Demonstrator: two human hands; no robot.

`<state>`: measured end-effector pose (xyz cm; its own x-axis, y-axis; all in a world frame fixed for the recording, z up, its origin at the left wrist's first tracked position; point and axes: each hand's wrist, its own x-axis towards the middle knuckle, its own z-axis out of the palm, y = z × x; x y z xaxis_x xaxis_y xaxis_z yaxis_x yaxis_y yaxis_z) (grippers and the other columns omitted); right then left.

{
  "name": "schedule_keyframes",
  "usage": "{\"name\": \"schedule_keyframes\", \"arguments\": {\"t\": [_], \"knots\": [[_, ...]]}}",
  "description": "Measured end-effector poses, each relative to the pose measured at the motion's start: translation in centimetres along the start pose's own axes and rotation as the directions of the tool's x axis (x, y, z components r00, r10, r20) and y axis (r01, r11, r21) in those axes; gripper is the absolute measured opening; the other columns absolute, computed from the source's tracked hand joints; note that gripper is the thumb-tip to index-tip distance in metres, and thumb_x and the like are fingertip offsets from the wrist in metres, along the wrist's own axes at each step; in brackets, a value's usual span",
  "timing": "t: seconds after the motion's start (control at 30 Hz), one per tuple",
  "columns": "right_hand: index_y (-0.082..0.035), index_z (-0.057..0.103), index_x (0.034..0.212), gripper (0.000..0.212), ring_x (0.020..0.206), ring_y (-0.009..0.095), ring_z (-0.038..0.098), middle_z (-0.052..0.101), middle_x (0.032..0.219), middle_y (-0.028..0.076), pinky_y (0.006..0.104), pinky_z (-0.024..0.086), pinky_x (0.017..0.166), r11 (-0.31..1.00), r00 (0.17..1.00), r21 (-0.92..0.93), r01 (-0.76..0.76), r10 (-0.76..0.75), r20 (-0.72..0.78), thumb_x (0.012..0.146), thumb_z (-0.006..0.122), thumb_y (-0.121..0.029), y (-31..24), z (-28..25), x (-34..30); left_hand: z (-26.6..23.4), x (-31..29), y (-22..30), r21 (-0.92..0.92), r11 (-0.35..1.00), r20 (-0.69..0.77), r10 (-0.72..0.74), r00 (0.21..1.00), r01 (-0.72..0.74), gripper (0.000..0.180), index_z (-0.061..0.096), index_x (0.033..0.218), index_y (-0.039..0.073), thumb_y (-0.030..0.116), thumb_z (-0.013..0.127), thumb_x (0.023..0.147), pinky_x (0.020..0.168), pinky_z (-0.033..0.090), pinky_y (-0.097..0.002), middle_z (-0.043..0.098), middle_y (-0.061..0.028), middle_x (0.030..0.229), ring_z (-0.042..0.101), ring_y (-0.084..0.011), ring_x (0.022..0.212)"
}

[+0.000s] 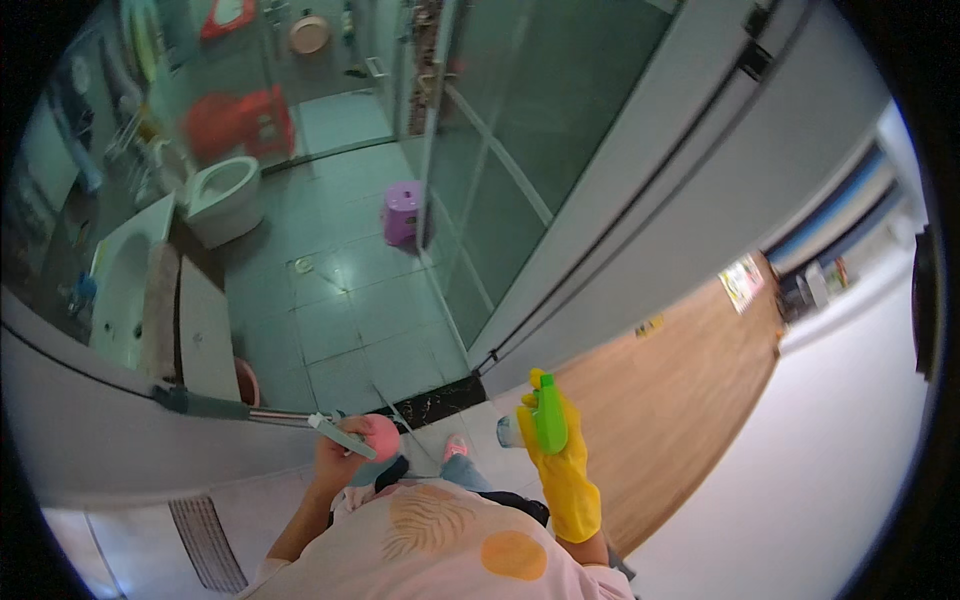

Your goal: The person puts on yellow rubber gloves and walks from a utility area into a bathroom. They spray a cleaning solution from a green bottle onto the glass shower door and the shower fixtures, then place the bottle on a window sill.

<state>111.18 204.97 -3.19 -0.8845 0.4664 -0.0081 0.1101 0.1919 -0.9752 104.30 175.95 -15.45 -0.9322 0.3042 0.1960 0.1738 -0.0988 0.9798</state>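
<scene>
My left hand (338, 455), bare, is closed around a pale green flat bar (343, 437). From it a metal rod with a dark green grip (205, 404) reaches left; it looks like one long-handled tool, perhaps a squeegee, though the joint is unclear. Against the fingers of this hand sits a round pink thing (383, 438), whose kind I cannot make out. My right hand (562, 475) wears a yellow rubber glove and grips a spray bottle (550, 420) with a bright green trigger head. Its clear bottom (509, 432) points left.
Ahead lies a tiled bathroom floor (345, 325) behind a black threshold (440, 403). Glass door panels (540, 130) stand right of it. A purple stool (402, 213), a toilet (225, 190) and a washbasin (125, 270) are inside. Wooden flooring (660, 400) extends right.
</scene>
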Motion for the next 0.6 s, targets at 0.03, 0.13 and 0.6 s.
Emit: {"name": "schedule_keyframes", "arguments": {"t": [0.03,0.13,0.6], "knots": [[-0.005,0.049,0.121,0.043,0.08,0.009,0.05,0.056,0.097,0.004,0.0236,0.044,0.07,0.989,0.989,0.074,-0.125,0.117,0.094,0.08,0.062,-0.004,-1.4,-0.7,1.9,0.8,0.5,0.3,-0.009,1.0,-0.06,0.018,0.998,-0.019,0.02,0.059,0.085,0.003,-0.007,0.065,0.069,0.081,0.044,-0.0341,0.06,-0.0072,0.091,0.057,-0.0212,0.092],[-0.003,0.05,0.118,0.039,0.075,0.008,0.049,0.055,0.087,0.003,0.0222,0.043,0.066,0.969,0.964,0.158,-0.189,0.152,0.22,0.081,0.059,-0.003,-3.3,-0.5,7.3,2.8,2.0,1.6,0.015,0.997,-0.212,0.074,0.974,-0.073,0.018,0.058,0.085,0.002,-0.007,0.064,0.07,0.081,0.044,-0.0334,0.06,-0.0072,0.091,0.057,-0.0205,0.091],[-0.001,0.057,0.104,0.028,0.068,0.025,0.06,0.062,0.081,0.013,0.0322,0.048,0.064,0.862,0.842,-0.107,0.495,-0.446,0.302,0.076,0.059,-0.007,4.8,13.3,26.6,0.4,15.5,-2.2,-0.084,0.996,-0.543,-0.063,0.837,0.02,0.015,0.059,0.087,0.002,-0.004,0.063,0.074,0.075,0.045,-0.0267,0.06,-0.0037,0.088,0.055,-0.0118,0.082]]}}
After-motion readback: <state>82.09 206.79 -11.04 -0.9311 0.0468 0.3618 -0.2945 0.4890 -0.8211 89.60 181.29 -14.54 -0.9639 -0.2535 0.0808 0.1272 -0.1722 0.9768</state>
